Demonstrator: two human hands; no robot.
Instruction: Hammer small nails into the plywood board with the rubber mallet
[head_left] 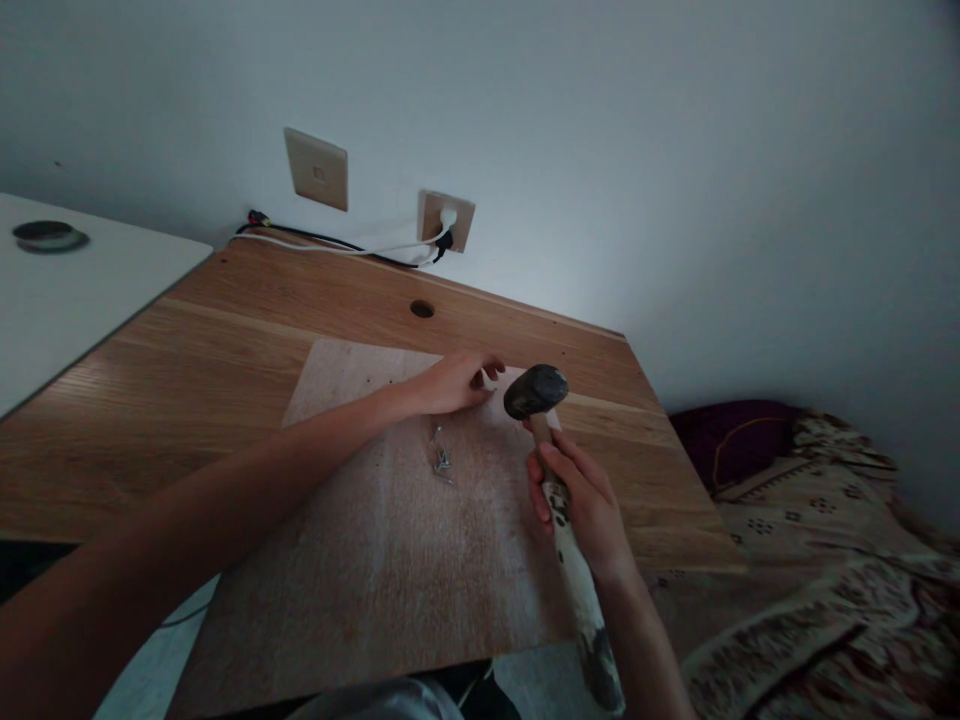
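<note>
My right hand (581,490) is wrapped round the handle of a hammer (574,560). Its dark, blunt head is raised over the right edge of a thin wooden board (390,560). The long handle is pale with dark, worn patches and slants down toward me. Reaching across the board, my left hand (457,382) rests near its far edge, fingers bent and apart. A tiny thing by the thumb tip, perhaps a nail, is too small to make out. Several loose silver nails (442,462) lie in a small heap on the board, below my left wrist.
The board lies on a wooden table (660,500) with a round cable hole (422,309). A white panel (112,270) stands at left. Cables (337,247) run along the wall to a socket (450,218). Patterned fabric (810,540) and a purple cushion (735,440) lie right of the table.
</note>
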